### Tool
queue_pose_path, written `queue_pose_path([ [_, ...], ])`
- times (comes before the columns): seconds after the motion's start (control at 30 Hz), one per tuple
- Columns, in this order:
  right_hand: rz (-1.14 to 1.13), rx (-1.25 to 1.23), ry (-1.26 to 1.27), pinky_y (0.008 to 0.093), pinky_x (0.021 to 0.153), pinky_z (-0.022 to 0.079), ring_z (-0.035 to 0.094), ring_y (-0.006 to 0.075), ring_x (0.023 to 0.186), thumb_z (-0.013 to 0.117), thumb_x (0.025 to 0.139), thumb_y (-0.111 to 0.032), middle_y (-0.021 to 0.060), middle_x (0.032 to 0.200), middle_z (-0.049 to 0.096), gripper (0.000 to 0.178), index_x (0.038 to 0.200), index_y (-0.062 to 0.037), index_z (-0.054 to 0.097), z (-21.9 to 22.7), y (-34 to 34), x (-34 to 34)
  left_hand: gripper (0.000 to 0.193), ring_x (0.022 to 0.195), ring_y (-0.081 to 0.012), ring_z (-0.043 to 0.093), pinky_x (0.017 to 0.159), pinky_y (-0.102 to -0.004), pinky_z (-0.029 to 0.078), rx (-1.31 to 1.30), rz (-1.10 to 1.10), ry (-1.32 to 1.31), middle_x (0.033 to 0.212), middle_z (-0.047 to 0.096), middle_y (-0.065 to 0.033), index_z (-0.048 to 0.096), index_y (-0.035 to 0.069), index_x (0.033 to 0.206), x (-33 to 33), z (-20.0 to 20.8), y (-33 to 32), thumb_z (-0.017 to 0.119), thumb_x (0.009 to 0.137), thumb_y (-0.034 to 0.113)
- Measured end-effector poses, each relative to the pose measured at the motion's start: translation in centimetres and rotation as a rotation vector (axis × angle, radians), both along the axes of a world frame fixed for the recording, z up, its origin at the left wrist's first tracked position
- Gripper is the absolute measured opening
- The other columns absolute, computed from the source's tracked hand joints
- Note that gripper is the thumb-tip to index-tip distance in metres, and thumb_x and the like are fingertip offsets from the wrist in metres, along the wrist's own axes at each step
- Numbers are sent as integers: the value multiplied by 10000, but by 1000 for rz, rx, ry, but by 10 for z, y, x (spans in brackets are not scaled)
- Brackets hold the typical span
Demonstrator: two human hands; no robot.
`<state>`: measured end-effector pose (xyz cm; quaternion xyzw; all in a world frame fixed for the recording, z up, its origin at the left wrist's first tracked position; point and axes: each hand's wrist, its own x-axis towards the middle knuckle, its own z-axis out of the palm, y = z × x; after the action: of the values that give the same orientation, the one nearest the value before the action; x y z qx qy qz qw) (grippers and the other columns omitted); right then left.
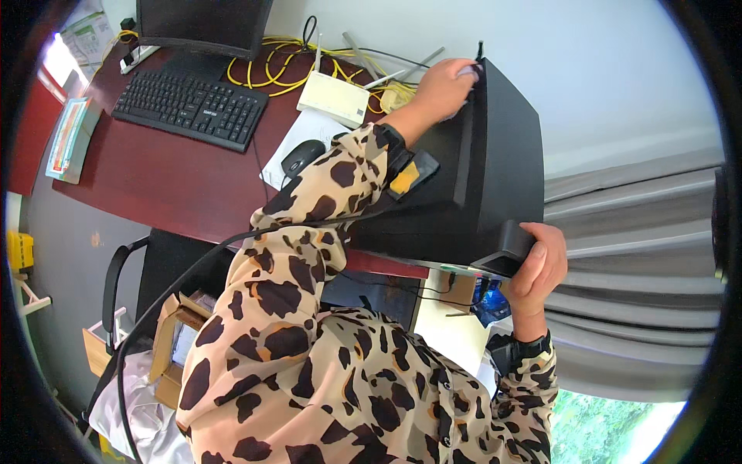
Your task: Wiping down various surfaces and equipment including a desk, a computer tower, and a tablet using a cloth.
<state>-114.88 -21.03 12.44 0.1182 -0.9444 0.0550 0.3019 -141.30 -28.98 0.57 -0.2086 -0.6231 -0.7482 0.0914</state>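
A large black boxy case point(514, 147), which looks like a computer tower, stands at the right end of the desk. My left hand point(442, 89) reaches across to its far top edge. Bunched in those closed fingers is a pale purplish cloth point(468, 71), mostly hidden by the hand, pressed at the case's far corner. Around the case's near right corner wraps my right hand point(541, 263), thumb on the near side, with the other fingertips partly hidden. Below my left wrist lies a small dark device with a yellow patch point(404, 178).
On the dark red desk point(178, 178) are a keyboard point(191, 108), a monitor point(201, 23), a mouse point(303, 157) on paper, a white router point(334, 98) and looped yellow cables point(267, 77). A black chair point(116, 286) and an opened cardboard box point(174, 348) stand at left. Grey curtains point(626, 247) hang at right.
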Motion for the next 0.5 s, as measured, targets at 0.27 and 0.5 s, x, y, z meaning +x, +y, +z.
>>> queue_pose_path([
  [0.27, -33, 18, -18, 382, 673, 443, 566, 321, 711, 389, 865, -157, 153, 809, 602, 259, 846, -6, 599, 1, 0, 4, 413, 1139, -364, 469, 987, -433, 356, -10, -49, 449, 1262, 489, -182, 550, 61, 1183, 159, 13, -73, 546, 770, 33],
  [0.5, -12, 4, -31, 383, 659, 437, 561, 319, 701, 392, 858, -155, 154, 800, 599, 255, 847, 2, 593, 2, -2, 6, 363, 1123, -365, 475, 972, -434, 368, -14, -33, 476, 1234, 503, -179, 564, 68, 1136, 136, 14, -62, 536, 777, 23],
])
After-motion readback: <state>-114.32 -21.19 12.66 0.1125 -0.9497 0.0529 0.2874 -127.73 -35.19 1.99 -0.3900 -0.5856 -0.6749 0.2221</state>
